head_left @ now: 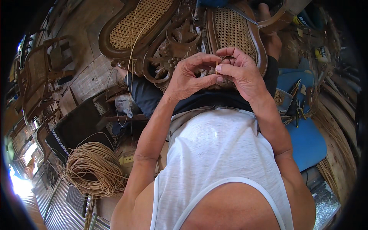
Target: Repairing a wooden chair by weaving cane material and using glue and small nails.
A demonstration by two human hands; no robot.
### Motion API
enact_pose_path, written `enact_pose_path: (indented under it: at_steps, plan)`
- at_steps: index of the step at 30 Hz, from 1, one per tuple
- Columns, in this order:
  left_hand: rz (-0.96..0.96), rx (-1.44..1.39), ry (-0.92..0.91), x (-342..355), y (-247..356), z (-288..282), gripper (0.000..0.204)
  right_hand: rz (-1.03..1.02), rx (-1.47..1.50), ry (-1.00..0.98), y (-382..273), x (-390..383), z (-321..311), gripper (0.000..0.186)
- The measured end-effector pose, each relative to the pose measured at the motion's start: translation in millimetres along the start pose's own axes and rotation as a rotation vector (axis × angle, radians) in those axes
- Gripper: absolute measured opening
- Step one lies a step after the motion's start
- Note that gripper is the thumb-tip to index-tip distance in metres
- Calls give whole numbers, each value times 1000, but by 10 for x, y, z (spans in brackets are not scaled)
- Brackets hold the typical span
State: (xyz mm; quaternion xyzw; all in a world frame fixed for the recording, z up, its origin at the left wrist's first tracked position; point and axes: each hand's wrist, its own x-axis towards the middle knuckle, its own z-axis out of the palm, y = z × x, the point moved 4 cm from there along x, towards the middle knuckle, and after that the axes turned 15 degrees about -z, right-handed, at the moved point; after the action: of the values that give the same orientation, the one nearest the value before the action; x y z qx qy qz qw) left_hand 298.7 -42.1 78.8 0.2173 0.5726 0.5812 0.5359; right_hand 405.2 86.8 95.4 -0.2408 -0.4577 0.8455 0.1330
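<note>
My left hand [191, 76] and my right hand [241, 74] meet in front of my lap with curled fingers. A thin, light cane strip [217, 64] shows between their fingertips, mostly hidden by them. Both hands appear to pinch it. Just beyond lies a carved dark wooden chair frame [165, 59] with woven cane panels: a rounded left panel [140, 23] and a right panel [234, 32] behind my right hand. Long loose cane strands [133, 50] cross the left panel and hang down beside my leg.
A large coil of rattan [94, 168] lies at lower left, near a dark woven chair [78, 124]. On the right, a blue plastic seat [304, 143] carries pliers [297, 111] and a small container [281, 97]. Wooden chairs [36, 76] stand at far left; long cane strips [329, 134] lie far right.
</note>
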Motion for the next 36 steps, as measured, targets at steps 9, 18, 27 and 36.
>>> enact_pose_path:
  at_steps: [9,18,27,36]
  plan:
    - [-29,-66,0,-25,14,-100,36,98,26,33,-10,43,58,37]
    - [-83,385,90,-115,176,-218,14,255,-151,-256,51,207,-30,30]
    - [-142,322,328,-108,655,-500,8,96,-81,-329,-84,797,409,24]
    - [152,450,832,317,1068,-1121,8,-167,-15,-293,-41,1743,916,10]
